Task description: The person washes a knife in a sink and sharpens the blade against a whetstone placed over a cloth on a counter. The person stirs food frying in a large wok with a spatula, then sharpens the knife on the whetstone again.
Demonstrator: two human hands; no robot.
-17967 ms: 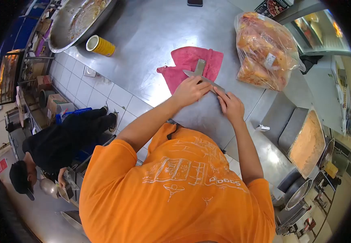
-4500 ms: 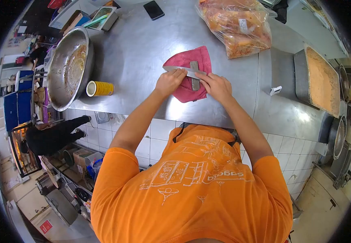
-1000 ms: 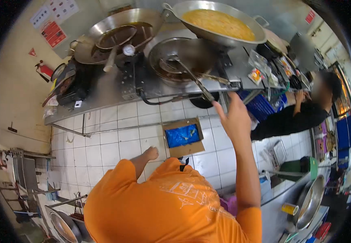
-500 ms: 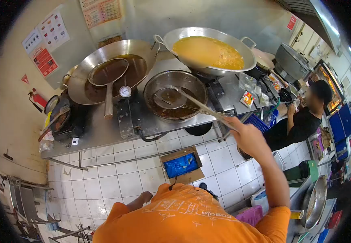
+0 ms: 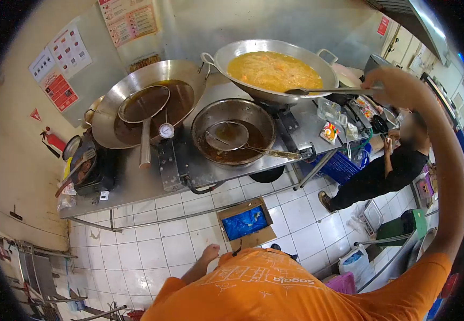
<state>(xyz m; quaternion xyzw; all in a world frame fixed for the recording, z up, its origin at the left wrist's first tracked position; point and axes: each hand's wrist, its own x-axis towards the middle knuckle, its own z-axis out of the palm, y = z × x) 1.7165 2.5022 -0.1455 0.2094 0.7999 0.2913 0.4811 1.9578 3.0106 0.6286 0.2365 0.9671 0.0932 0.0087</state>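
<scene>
My right hand [image 5: 400, 88] is wrapped round the handle end of a long metal utensil [image 5: 344, 91]. The utensil's dark tip reaches over the near rim of a large wok [image 5: 225, 60], which holds bubbling yellow oil [image 5: 272, 69]. Low in front of my body, my left hand [image 5: 209, 252] is closed; whether anything is in it is too small to tell. A skimmer [image 5: 226, 136] rests in a metal basin [image 5: 202, 115] of dark liquid, its handle over the right rim. Another strainer [image 5: 145, 104] lies in the left wok [image 5: 101, 125], with a dial thermometer [image 5: 166, 130] at the rim.
A co-worker in black [image 5: 373, 170] stands at the right end of the steel table [image 5: 130, 187]. Below it are a box with blue plastic [image 5: 244, 221] and blue crates [image 5: 344, 170]. At the left sit a small pan [image 5: 85, 166] and a fire extinguisher [image 5: 54, 139].
My right hand has moved up and right, taking the long utensil from the basin to the large wok. My left hand has shifted right and up. The co-worker's legs show more.
</scene>
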